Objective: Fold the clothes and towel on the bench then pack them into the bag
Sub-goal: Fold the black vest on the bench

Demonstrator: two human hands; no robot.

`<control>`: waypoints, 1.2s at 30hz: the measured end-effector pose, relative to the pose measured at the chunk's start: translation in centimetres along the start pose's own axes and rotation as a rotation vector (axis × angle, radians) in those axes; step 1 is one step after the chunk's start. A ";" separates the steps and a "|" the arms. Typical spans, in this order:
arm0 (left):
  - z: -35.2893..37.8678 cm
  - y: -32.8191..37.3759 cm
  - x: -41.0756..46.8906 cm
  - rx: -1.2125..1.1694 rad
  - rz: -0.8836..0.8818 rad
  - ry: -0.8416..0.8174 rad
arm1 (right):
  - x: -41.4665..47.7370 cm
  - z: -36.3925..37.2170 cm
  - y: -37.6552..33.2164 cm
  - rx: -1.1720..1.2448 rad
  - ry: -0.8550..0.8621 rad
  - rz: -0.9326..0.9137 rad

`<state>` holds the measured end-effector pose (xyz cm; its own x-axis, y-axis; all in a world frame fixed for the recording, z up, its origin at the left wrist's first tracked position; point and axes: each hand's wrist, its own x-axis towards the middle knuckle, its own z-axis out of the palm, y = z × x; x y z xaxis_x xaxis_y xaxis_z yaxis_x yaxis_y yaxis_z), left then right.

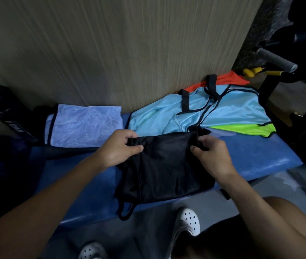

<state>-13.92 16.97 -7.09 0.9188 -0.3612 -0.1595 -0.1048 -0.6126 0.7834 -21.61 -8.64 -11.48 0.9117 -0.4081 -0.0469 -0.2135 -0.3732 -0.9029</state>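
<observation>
A vest (165, 165) lies flat at the front middle of a bench (260, 156), the left hand (118, 148) gripping its far left corner and the right hand (212, 156) its far right corner. Behind it to the left, a folded cloth (84, 126) rests by the wall (129, 53). Behind it to the right, a heap of clothes (195, 113) spreads along the wall. Shoes (188, 220) stand on the floor before the bench, and a padded bar (275, 58) juts out beyond its right end.

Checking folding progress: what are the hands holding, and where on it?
Both grip the black mesh garment lying on the bench: the left hand pinches its far left corner, the right hand its far right corner.
</observation>
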 end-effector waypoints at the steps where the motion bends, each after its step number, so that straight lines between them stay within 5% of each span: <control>1: -0.3 -0.1 -0.5 -0.028 -0.012 0.020 | -0.2 0.3 -0.5 0.018 0.003 -0.021; 7: -3.7 -0.2 -2.8 -0.109 0.026 0.201 | -1.8 3.2 -3.8 0.055 -0.021 -0.150; 17: -17.4 -0.6 -1.1 -0.048 0.011 0.399 | 1.1 12.6 -14.4 0.385 -0.090 -0.038; 24: -19.4 -2.6 0.7 0.538 0.214 0.622 | 6.2 20.8 -16.2 0.364 -0.116 0.055; 28: -15.2 -5.5 1.5 0.776 0.273 0.330 | 7.8 22.2 -14.6 0.203 -0.157 0.066; 30: -14.4 -7.2 2.0 0.899 0.136 0.243 | 7.9 21.9 -14.3 0.041 -0.143 -0.068; 33: -14.3 -9.2 2.2 0.965 0.068 0.221 | 6.5 21.8 -13.9 -0.457 0.087 -0.560; 36: -14.2 -10.4 2.4 0.976 0.097 0.223 | 4.8 22.7 -14.0 -0.600 -0.119 -0.783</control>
<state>-5.21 32.46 -7.15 0.9296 -0.3611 0.0734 -0.3569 -0.9319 -0.0644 -6.31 13.56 -8.82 0.8937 0.2075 0.3978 0.3513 -0.8751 -0.3328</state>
